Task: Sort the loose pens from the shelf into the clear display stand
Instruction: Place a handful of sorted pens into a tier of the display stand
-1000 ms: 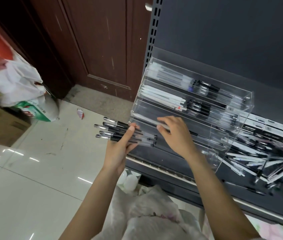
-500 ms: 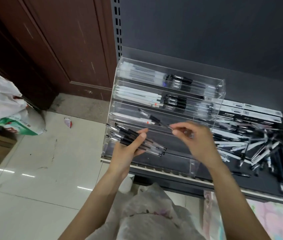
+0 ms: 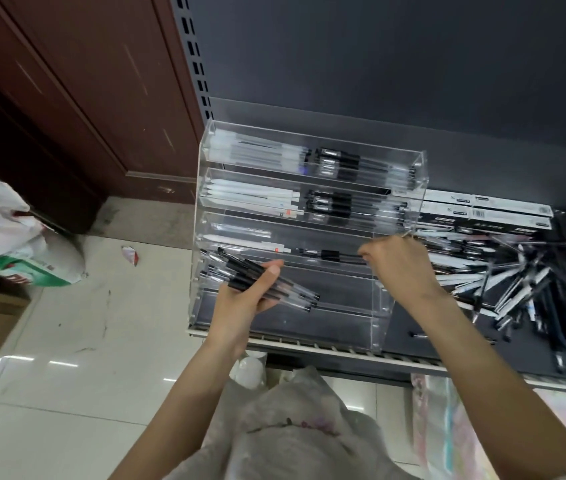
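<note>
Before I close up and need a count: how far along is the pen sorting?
The clear display stand has two upper tiers filled. The right hand is placing a black pen in the third tier; the left hand holds a bundle of pens. A pile of loose pens remains on the shelf.

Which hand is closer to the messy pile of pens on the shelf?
Right. The right hand is just beside the pile of loose pens; the left hand, gripping a bundle of pens, is farther away.

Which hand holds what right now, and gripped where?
The left hand grips a bundle of black-capped pens around mid-barrel. The right hand pinches one black-capped pen by its barrel end, inside the clear display stand.
</note>
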Available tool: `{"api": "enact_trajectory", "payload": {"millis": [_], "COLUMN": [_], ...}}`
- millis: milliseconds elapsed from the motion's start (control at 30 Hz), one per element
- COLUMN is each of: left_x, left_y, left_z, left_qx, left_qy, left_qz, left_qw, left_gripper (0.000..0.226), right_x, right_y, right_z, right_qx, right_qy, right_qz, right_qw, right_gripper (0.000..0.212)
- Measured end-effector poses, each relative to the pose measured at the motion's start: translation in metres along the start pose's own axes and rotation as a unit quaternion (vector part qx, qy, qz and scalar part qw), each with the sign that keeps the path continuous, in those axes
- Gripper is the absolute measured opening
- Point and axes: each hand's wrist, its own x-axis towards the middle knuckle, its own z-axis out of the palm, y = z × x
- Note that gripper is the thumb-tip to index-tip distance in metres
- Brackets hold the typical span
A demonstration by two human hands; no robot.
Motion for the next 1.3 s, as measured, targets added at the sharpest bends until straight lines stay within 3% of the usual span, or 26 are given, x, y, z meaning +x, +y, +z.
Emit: {"api": "enact_trajectory", "payload": {"millis": [100,167,267,367,433,533,633,733,800,967,1067,1133,1233,1300], "left_x": [0.001,0.002,0.000,-0.002,-0.003,-0.004,-0.004,-0.003,-0.001,-0.001,-0.003,-0.003,-0.004,-0.004], "left_y": [0.002,0.001,0.003,0.006,0.007,0.006,0.003,0.003,0.003,0.003,0.003,0.002,0.003,0.003], "left_z": [0.000,0.001,0.005,0.011,0.014,0.016,0.017,0.011,0.008,0.006,0.004,0.002,0.002,0.003], "left_qx": [0.007,0.007,0.003,-0.007,-0.014,-0.014,-0.011,-0.006,0.002,0.025,0.032,0.032,0.032,0.030], "left_qy": [0.000,0.001,-0.011,-0.041,-0.059,-0.069,-0.066,-0.059,-0.052,-0.037,-0.034,-0.032,-0.034,-0.038], "left_qz": [0.001,-0.002,-0.001,0.003,0.006,0.010,0.013,0.011,0.009,0.005,0.002,0.000,-0.002,-0.003], "left_qw": [1.000,1.000,1.000,0.999,0.998,0.997,0.998,0.998,0.999,0.999,0.999,0.999,0.999,0.999], "left_gripper": [0.017,0.017,0.015,0.016,0.019,0.024,0.030,0.027,0.023,0.019,0.020,0.020,0.020,0.018], "right_x": [-0.005,-0.010,-0.023,-0.032,-0.034,-0.036,-0.038,-0.035,-0.029,-0.011,-0.006,-0.004,-0.003,-0.009], "right_y": [0.001,-0.002,-0.019,-0.048,-0.058,-0.055,-0.031,0.000,0.006,0.000,-0.006,-0.011,-0.015,-0.017], "right_z": [-0.001,-0.005,-0.021,-0.034,-0.030,-0.027,-0.028,-0.025,-0.019,0.004,0.002,-0.002,-0.008,-0.015], "right_qx": [-0.002,0.001,0.195,0.387,0.438,0.466,0.413,0.265,0.183,0.018,-0.077,-0.121,-0.149,-0.137], "right_qy": [-0.015,0.023,0.117,0.031,-0.021,-0.012,0.076,0.191,0.213,0.109,0.069,0.034,-0.034,-0.037], "right_qz": [0.009,0.003,-0.019,-0.020,-0.003,0.001,0.024,0.045,0.044,0.010,-0.003,-0.001,0.029,0.039], "right_qw": [1.000,1.000,0.974,0.922,0.899,0.885,0.907,0.944,0.959,0.994,0.995,0.992,0.988,0.989], "right_gripper": [0.030,0.029,0.016,0.020,0.020,0.016,0.016,0.013,0.007,0.005,0.027,0.024,0.020,0.019]}}
